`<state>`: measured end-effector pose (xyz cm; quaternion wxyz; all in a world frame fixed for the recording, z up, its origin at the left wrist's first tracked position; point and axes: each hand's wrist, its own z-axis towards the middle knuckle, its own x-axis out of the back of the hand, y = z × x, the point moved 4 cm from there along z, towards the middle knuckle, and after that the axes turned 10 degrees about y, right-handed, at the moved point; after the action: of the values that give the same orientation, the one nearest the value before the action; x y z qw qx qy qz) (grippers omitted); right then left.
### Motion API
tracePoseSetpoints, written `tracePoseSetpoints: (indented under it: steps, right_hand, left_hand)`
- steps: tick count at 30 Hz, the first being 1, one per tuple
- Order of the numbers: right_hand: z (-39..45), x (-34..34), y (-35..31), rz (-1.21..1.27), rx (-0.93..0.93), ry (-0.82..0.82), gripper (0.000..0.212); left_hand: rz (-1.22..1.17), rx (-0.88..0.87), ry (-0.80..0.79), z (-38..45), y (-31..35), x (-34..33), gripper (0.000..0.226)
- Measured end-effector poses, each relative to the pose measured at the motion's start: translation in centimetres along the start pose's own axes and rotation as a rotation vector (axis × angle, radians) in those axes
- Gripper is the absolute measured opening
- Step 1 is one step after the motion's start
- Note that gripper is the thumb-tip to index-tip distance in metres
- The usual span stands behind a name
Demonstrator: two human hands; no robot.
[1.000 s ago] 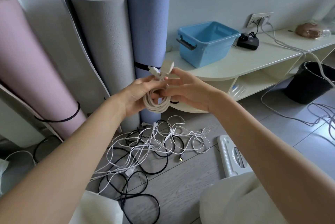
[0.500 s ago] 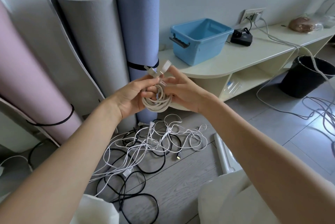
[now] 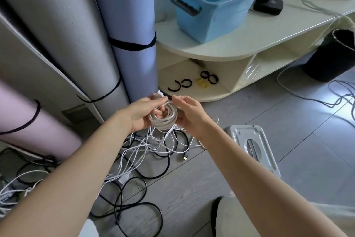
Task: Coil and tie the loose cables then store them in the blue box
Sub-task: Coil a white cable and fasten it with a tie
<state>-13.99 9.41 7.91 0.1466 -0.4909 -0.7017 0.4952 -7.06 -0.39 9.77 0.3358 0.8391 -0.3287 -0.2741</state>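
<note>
A coiled beige cable point(image 3: 165, 119) sits between both hands above the floor. My left hand point(image 3: 141, 114) grips the coil, with fingers through its centre. My right hand point(image 3: 189, 113) holds the coil's right side and pinches its top strand. White plug ends stick up behind my left fingers. Under the hands lies a tangle of loose white and black cables point(image 3: 146, 152). The blue box point(image 3: 215, 4), with a dark handle, stands on the cream shelf unit point(image 3: 240, 43) at the back. Black strap ties point(image 3: 192, 82) lie on the lower shelf.
Rolled mats lean on the wall: pink point(image 3: 28, 121), grey point(image 3: 63, 31), blue point(image 3: 132, 25). A black adapter point(image 3: 269, 4) sits beside the box, a black bin point(image 3: 334, 56) on the right. A white scale point(image 3: 253, 146) lies on the floor, with more cables at far right.
The view has tilted down and both hands with the coil have dropped lower. The lower shelf with its strap ties has come into view. The plug ends now stick up less.
</note>
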Motion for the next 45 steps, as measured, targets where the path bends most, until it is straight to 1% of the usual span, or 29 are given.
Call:
tracePoseSetpoints:
  steps: [4, 6, 7, 8, 9, 10, 11, 12, 13, 16, 19, 21, 23, 25, 27, 29, 30, 31, 33, 35, 37, 39, 42, 43, 45]
  right_hand:
    - [3.1, 1.2, 0.2, -0.083, 0.005, 0.017, 0.011]
    - [6.0, 2.0, 0.4, -0.165, -0.02, 0.047, 0.016]
    - [7.5, 2.6, 0.1, -0.221, -0.007, 0.097, 0.021]
    - [9.6, 3.4, 0.0, -0.35, 0.04, 0.169, 0.024]
    - [11.3, 4.3, -0.6, -0.603, 0.138, 0.244, 0.025]
    - [13.5, 4.8, -0.7, -0.88, 0.216, 0.276, 0.026]
    - [15.5, 5.2, -0.7, -1.114, 0.259, 0.269, 0.03]
    - [17.1, 5.5, -0.3, -1.283, 0.272, 0.242, 0.033]
    - [18.5, 5.7, 0.1, -1.393, 0.263, 0.197, 0.034]
    - [21.4, 5.5, 0.8, -1.587, 0.324, 0.165, 0.031]
    - [22.4, 5.1, 0.2, -1.657, 0.362, 0.198, 0.037]
    - [22.4, 5.1, -0.4, -1.661, 0.4, 0.211, 0.038]
    - [21.8, 5.3, -1.3, -1.575, 0.453, 0.247, 0.041]
    - [20.7, 5.5, -2.7, -1.36, 0.454, 0.321, 0.046]
    - [18.5, 5.1, -4.5, -1.21, 0.523, 0.378, 0.039]
    - [15.7, 4.4, -6.0, -1.078, 0.537, 0.389, 0.03]
    - [13.7, 3.8, -7.0, -0.97, 0.513, 0.344, 0.027]
    - [11.9, 3.2, -7.6, -0.844, 0.452, 0.263, 0.024]
    - [7.7, 1.5, -9.4, -0.57, 0.307, 0.091, 0.022]
    - [3.9, -0.2, -10.9, -0.323, 0.153, -0.023, 0.016]
    - [-0.1, -2.1, -12.2, -0.161, 0.042, -0.114, 0.011]
    - [-3.6, -3.8, -12.7, -0.065, -0.044, -0.206, 0.012]
    - [-7.8, -5.5, -12.8, 0.049, -0.153, -0.236, 0.019]
    - [-9.0, -6.0, -13.0, 0.063, -0.131, -0.222, 0.02]
    - [-10.4, -6.3, -13.2, 0.108, -0.062, -0.179, 0.02]
  left_hand:
    - [0.027, -0.066, 0.136, 3.8, -0.6, -0.9, 0.022]
    - [-0.008, -0.049, 0.187, 6.3, -1.1, -0.8, 0.021]
    - [-0.014, -0.031, 0.202, 7.1, -1.3, -0.6, 0.02]
    - [-0.021, -0.007, 0.219, 8.4, -1.7, -0.1, 0.02]
    - [-0.018, 0.009, 0.226, 8.8, -1.9, 0.2, 0.019]
    - [-0.014, 0.023, 0.235, 9.7, -2.3, 0.6, 0.019]
    - [-0.004, 0.035, 0.243, 10.5, -2.7, 1.0, 0.019]
    - [0.002, 0.044, 0.246, 11.1, -3.1, 1.3, 0.019]
    - [0.005, 0.048, 0.247, 11.6, -3.4, 1.5, 0.02]
    - [0.023, 0.066, 0.243, 13.3, -4.6, 1.7, 0.019]
    - [0.053, 0.059, 0.246, 14.2, -5.3, 1.5, 0.016]
    - [0.052, 0.051, 0.244, 14.3, -5.4, 1.3, 0.014]
    - [0.029, 0.039, 0.237, 14.0, -5.2, 1.1, 0.015]
    - [0.018, 0.02, 0.238, 13.5, -4.6, 1.0, 0.016]
    - [-0.002, 0.006, 0.233, 12.4, -3.9, 1.0, 0.017]
    - [-0.011, 0.002, 0.218, 10.9, -3.1, 1.0, 0.017]
    - [-0.016, -0.013, 0.204, 9.7, -2.3, 0.9, 0.018]
    - [-0.02, -0.028, 0.195, 8.7, -1.5, 0.9, 0.018]
    - [-0.018, -0.076, 0.201, 6.0, 0.2, 0.9, 0.019]
    - [0.01, -0.124, 0.199, 3.3, 1.9, 0.9, 0.018]
    - [0.021, -0.174, 0.169, 0.2, 3.5, 0.8, 0.019]
    - [0.01, -0.215, 0.139, -2.9, 4.9, 0.6, 0.019]
    - [0.028, -0.298, 0.082, -7.3, 6.7, 0.0, 0.017]
    - [0.032, -0.328, 0.065, -8.9, 7.2, -0.2, 0.017]
    - [0.022, -0.335, 0.042, -10.7, 7.5, -0.5, 0.015]
